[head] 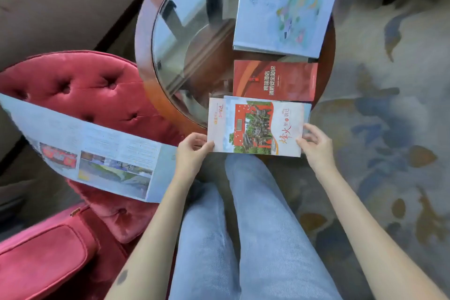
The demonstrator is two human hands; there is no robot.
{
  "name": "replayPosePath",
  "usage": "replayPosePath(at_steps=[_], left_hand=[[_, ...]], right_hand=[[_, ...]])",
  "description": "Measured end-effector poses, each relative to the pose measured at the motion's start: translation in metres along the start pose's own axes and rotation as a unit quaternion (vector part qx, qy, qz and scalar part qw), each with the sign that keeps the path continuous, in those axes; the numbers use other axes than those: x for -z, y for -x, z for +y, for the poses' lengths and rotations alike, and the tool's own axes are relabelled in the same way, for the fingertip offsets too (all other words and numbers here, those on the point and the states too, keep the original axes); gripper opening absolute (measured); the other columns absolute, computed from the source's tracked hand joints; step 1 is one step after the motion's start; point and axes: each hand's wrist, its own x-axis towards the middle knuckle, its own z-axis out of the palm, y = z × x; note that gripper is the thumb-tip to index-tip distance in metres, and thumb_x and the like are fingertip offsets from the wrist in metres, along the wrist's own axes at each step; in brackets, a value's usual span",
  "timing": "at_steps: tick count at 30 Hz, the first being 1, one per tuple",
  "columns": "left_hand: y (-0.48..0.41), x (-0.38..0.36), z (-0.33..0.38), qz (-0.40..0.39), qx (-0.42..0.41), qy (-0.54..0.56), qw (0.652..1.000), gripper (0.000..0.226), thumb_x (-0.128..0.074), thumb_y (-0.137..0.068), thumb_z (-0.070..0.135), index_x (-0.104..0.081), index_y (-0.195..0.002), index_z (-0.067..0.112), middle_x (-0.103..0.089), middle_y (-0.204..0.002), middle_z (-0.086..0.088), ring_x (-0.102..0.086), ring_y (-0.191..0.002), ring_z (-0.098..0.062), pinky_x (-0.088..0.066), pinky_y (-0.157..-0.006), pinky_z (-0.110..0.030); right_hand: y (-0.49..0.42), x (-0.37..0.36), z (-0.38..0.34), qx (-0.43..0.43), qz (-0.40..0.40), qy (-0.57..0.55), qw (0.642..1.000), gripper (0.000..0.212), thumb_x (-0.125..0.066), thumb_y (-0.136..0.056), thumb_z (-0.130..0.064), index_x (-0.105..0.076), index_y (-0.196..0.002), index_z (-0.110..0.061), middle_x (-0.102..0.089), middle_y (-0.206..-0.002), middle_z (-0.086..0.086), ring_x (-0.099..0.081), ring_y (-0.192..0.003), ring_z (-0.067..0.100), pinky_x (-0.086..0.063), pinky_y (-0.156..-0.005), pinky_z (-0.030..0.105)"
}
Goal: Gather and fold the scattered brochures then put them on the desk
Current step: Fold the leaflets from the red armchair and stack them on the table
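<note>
Head view looks straight down over a person's legs in light blue jeans [243, 226], with both bare forearms reaching forward. The left hand [192, 148] pinches the near left corner of a folded cream brochure with a red-and-green photo cover [255, 126], thumb on top and fingers curled beneath. The right hand [314, 143] grips the same brochure at its near right corner in the same manner, so the folded brochure is held flat between both hands. Its far part lies over the near edge of the round glass tabletop with a dark red wooden rim [146, 31], while its near part juts out past that edge above the knees. A pale blue sheet shows just under it along its far and right sides.

To the left, a long unfolded pale blue brochure with photo panels [92, 151] lies spread across the seat of a tufted red velvet armchair [80, 80], its right end near the left wrist.

Farther on the tabletop, just beyond the held brochure, a folded dark red brochure with white lettering [275, 80] lies flat near the right edge. Beyond it, at the far right edge, rests a folded pale blue brochure with pastel map-like patches [285, 17]. A patterned grey, blue and ochre carpet [389, 117] covers the floor on the right.
</note>
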Motion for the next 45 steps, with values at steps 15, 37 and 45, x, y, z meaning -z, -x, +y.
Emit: replayPosePath(at_steps=[15,37,45], left_hand=[[-0.021,-0.057,0.013,0.088,0.035,-0.12,0.988,0.012,-0.072,-0.079,0.022,-0.06,-0.079,0.019,-0.065,-0.08,0.007,-0.063,-0.082,-0.014,-0.05,-0.07,-0.029],[-0.04,-0.114,0.063,-0.019,-0.326,-0.427,0.843,0.056,-0.045,-0.09,0.013,-0.031,-0.144,0.006,-0.034,-0.15,-0.009,-0.025,-0.142,-0.025,-0.01,-0.12,-0.042],[-0.052,-0.129,0.063,-0.064,-0.347,-0.508,0.785,0.051,-0.039,-0.095,0.015,-0.03,-0.145,0.007,-0.04,-0.146,-0.008,-0.031,-0.138,-0.024,-0.001,-0.118,-0.045]], right_hand=[[-0.026,-0.003,0.017,-0.01,0.124,0.087,0.988,0.028,-0.055,-0.082,-0.002,-0.064,-0.107,-0.01,-0.067,-0.091,0.014,-0.061,-0.073,0.024,-0.052,-0.077,0.04],[-0.038,-0.008,0.029,-0.073,0.062,0.125,0.988,0.034,-0.05,-0.093,-0.025,-0.051,-0.125,-0.012,-0.064,-0.113,0.015,-0.057,-0.105,0.033,-0.046,-0.09,0.047],[-0.022,-0.018,0.034,-0.359,0.01,-0.304,0.882,0.052,-0.029,-0.099,-0.041,-0.04,-0.136,-0.007,-0.051,-0.135,0.015,-0.048,-0.125,0.03,-0.037,-0.107,0.042]])
